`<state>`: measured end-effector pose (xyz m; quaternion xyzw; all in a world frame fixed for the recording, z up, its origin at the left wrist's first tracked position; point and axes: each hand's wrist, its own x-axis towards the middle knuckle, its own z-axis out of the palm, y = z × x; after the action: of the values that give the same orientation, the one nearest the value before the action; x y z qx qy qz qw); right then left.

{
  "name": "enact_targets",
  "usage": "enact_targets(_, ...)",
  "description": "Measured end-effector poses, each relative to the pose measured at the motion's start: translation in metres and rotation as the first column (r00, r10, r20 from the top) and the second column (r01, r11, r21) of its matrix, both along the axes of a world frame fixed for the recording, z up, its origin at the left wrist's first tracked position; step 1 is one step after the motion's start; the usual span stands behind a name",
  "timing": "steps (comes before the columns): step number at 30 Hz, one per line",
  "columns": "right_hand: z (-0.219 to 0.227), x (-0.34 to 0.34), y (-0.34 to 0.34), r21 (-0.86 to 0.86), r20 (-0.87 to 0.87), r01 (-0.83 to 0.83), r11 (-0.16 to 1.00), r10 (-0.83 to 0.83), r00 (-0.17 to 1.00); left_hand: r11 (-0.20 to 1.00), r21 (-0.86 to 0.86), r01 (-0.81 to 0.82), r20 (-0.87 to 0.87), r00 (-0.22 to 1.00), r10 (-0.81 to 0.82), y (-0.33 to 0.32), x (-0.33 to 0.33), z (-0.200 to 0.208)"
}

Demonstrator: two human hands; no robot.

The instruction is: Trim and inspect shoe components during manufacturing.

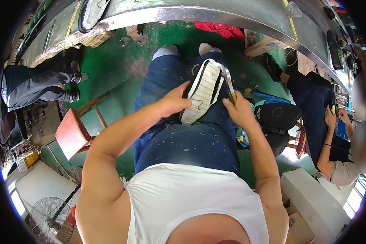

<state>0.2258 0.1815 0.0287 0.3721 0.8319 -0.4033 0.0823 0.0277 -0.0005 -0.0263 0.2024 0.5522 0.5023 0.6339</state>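
two hands [173, 101] [239, 110] grip white-soled shoe [202, 90], metal tool [229, 83]

White sleeveless top [195, 195], seemingly paint-flecked blue denim apron [183, 142].

I'm sitting in a shoe workshop, at a production line. A long metal conveyor [199, 14] curves past my knees with a shoe [92, 12] riding on it. The green floor [122, 69] is worn and stained. A red stool [71, 132] stands to my left, a fan [49, 213] behind it. Another worker [325, 118] sits to my right at the same line, in a dark apron.
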Motion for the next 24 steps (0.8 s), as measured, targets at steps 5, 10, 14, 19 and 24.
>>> enact_targets(5,0.027,0.024,0.009,-0.063,-0.026,-0.377,0.924,0.376,0.926,0.998,-0.063,0.001,-0.293,0.956,-0.020,-0.022,0.018,-0.021)
enact_targets(10,0.034,0.000,-0.004,0.322,0.008,-0.602,0.731,0.633,0.774,0.998,-0.007,0.070,-0.396,0.916,-0.067,-0.023,0.024,-0.016)
enact_targets(14,0.060,-0.030,-0.009,0.197,0.373,-0.779,0.595,0.690,0.621,0.990,0.000,-0.138,0.111,0.984,0.137,-0.015,0.022,0.008)
enact_targets(19,-0.002,-0.001,-0.024,0.126,0.048,-0.605,0.786,0.604,0.795,0.835,-0.145,-0.531,-0.195,0.843,0.502,0.010,0.045,-0.038)
enact_targets(24,0.010,0.011,-0.015,-0.026,-0.010,-0.516,0.856,0.516,0.856,0.923,-0.216,-0.320,-0.558,0.816,0.152,0.012,0.032,-0.011)
